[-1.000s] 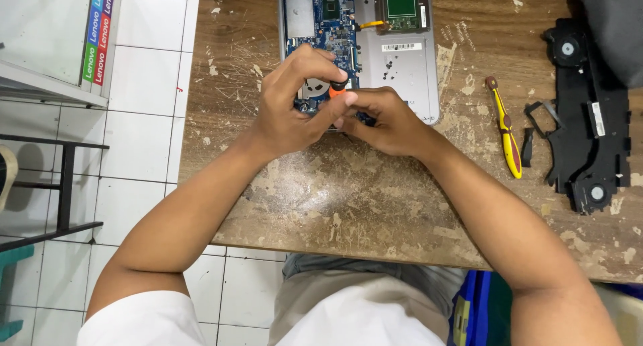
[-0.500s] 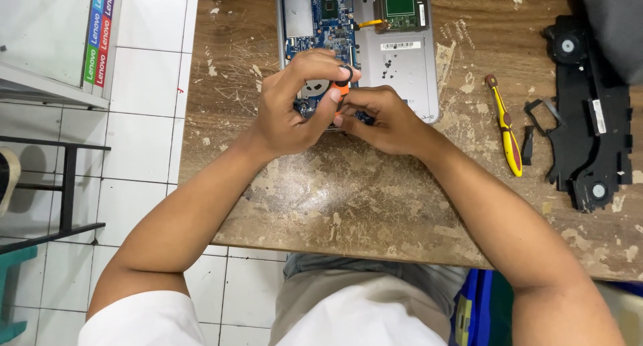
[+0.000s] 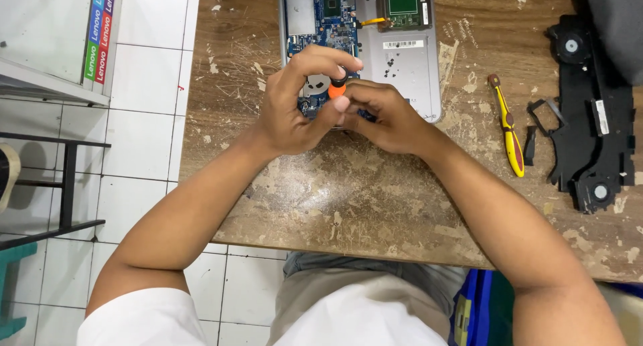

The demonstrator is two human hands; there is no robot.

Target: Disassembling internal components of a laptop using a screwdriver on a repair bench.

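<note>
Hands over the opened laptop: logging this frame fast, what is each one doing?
Left hand: closed, fingers on the orange-tipped screwdriver.
Right hand: closed beside that tool; whether it grips it cannot be told.

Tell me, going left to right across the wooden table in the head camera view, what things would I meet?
Left hand → orange-capped tool → right hand → yellow-handled screwdriver → small black piece → long black plastic part with round ends.
</note>
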